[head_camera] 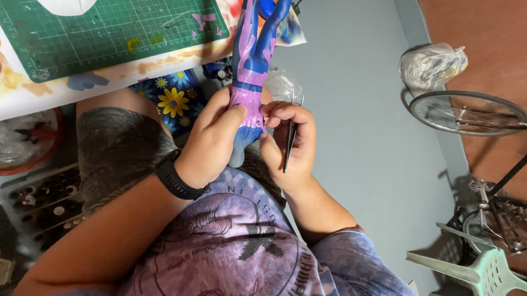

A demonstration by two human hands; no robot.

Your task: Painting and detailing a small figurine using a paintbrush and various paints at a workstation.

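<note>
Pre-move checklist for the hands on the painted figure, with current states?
1. Left hand grips the blue and purple figure: ok.
2. Right hand holds the tweezers: ok.
3. Tweezer tips on the figure: cannot tell, hidden by fingers.
4. Right fingertips touching the figure's lower end: ok.
5. Figure clear of the green cutting mat: ok.

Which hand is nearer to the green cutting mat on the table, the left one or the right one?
Left. The left hand grips the blue and purple figure below the green cutting mat, closer to its lower edge. The right hand, holding tweezers, sits farther to the side.
</note>
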